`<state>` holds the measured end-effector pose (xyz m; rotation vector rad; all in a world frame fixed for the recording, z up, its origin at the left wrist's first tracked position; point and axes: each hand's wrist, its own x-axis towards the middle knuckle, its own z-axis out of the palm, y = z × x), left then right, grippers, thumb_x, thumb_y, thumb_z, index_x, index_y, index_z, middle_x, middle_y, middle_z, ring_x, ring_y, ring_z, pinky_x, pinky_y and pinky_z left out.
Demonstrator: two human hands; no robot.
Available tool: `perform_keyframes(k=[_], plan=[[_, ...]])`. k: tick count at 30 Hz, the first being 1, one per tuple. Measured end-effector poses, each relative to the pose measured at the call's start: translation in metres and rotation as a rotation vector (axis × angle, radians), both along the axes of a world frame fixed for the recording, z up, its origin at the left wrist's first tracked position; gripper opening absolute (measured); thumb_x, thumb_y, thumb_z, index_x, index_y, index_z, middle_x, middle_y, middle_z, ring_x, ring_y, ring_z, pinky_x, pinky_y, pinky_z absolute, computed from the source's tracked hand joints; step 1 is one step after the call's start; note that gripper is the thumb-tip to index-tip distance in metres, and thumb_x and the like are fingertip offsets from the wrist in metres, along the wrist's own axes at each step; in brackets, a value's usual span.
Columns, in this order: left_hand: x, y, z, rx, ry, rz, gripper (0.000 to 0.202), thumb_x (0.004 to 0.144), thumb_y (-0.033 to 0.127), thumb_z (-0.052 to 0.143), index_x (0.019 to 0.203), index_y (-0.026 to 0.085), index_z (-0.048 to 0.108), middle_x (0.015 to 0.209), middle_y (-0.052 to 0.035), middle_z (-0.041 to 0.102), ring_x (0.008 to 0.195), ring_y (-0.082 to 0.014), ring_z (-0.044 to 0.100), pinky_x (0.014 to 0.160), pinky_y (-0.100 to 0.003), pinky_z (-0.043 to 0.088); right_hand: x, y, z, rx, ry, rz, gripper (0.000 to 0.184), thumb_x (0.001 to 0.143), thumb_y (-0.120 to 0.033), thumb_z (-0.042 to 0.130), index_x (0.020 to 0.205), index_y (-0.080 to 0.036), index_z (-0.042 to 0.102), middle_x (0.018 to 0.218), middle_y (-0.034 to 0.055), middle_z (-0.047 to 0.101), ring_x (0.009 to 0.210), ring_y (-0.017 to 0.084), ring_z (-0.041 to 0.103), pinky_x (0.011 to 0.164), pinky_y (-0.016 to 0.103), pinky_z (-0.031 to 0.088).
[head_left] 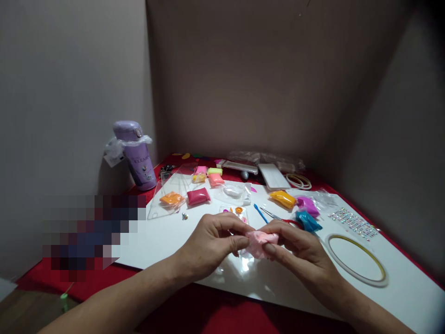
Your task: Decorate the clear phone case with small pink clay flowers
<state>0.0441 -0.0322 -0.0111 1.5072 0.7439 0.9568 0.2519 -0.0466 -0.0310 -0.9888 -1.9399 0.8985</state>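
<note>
A light pink packet of soft modelling clay (261,244) in clear wrap is held up between both hands, above the near part of the white board (163,248). My left hand (215,243) pinches its left side with thumb and fingers. On its right side my right hand (299,248) grips it, the thumb pressed on the front. Just behind the hands lie a small clear tray with orange and pink pieces (238,210), a blue modelling tool (260,213) and red-handled scissors (273,214). The hands partly cover the tray and the scissors.
Several wrapped clay packets lie around, among them a crimson one (198,196), a yellow-orange one (283,199) and a teal one (308,221). To the right are a rhinestone sheet (352,223) and a hoop-like tape roll (328,243). A purple bottle (139,162) stands at left.
</note>
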Motion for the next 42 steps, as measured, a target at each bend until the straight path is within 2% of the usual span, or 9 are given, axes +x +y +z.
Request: perform_keyframes(k=[10,18,23,28,36,42], plan=[[-0.0002,0.0003,0.0013,-0.022,-0.017,-0.021,0.012,0.077,0.019,0.069,0.085,0.015,0.077,0.080,-0.0050,0.064,0.066,-0.0117,0.056,0.059,-0.023,0.046,0.0007,-0.0009,0.0018,-0.008,-0.005,-0.012,0.015,0.093,-0.032,0.054,0.093,-0.021,0.064,0.086,0.0034,0.066,0.080,0.018,0.061,0.070,0.030,0.047],[-0.0011,-0.0013,0.0001,0.030,0.001,-0.035,0.011,0.078,0.022,0.072,0.087,0.018,0.078,0.079,-0.0041,0.064,0.068,-0.0113,0.055,0.061,-0.022,0.045,0.0014,-0.0009,0.0019,0.003,-0.010,0.004,0.014,0.092,-0.032,0.054,0.093,-0.022,0.065,0.086,0.0020,0.066,0.079,0.017,0.061,0.069,0.028,0.045],[-0.0010,0.0000,0.0019,-0.004,0.008,-0.013,0.012,0.078,0.022,0.070,0.085,0.016,0.077,0.079,-0.0052,0.065,0.065,-0.0120,0.056,0.059,-0.023,0.046,0.0011,-0.0003,0.0001,-0.013,-0.015,-0.005,0.018,0.093,-0.034,0.053,0.095,-0.021,0.064,0.088,0.0041,0.066,0.081,0.019,0.060,0.071,0.030,0.047],[-0.0017,0.0010,0.0010,0.038,0.051,0.021,0.014,0.079,0.022,0.069,0.087,0.014,0.076,0.080,-0.0059,0.065,0.067,-0.0130,0.056,0.059,-0.024,0.046,0.0018,0.0005,-0.0045,0.003,-0.004,-0.006,0.016,0.093,-0.034,0.054,0.097,-0.022,0.063,0.089,0.0033,0.065,0.082,0.018,0.061,0.072,0.030,0.047],[-0.0016,-0.0003,-0.0002,0.069,0.090,0.018,0.016,0.080,0.030,0.070,0.086,0.017,0.077,0.079,-0.0053,0.065,0.070,-0.0139,0.056,0.057,-0.023,0.045,-0.0006,-0.0011,0.0013,0.056,-0.028,0.018,0.013,0.094,-0.030,0.053,0.093,-0.022,0.063,0.088,0.0019,0.065,0.080,0.017,0.059,0.071,0.030,0.044],[-0.0006,0.0004,-0.0016,0.024,0.086,0.035,0.018,0.080,0.029,0.069,0.083,0.012,0.075,0.075,-0.0048,0.063,0.061,-0.0119,0.053,0.053,-0.024,0.045,-0.0005,-0.0009,-0.0015,0.025,-0.017,0.009,0.012,0.094,-0.030,0.053,0.092,-0.023,0.063,0.087,0.0013,0.064,0.080,0.017,0.059,0.071,0.030,0.044]])
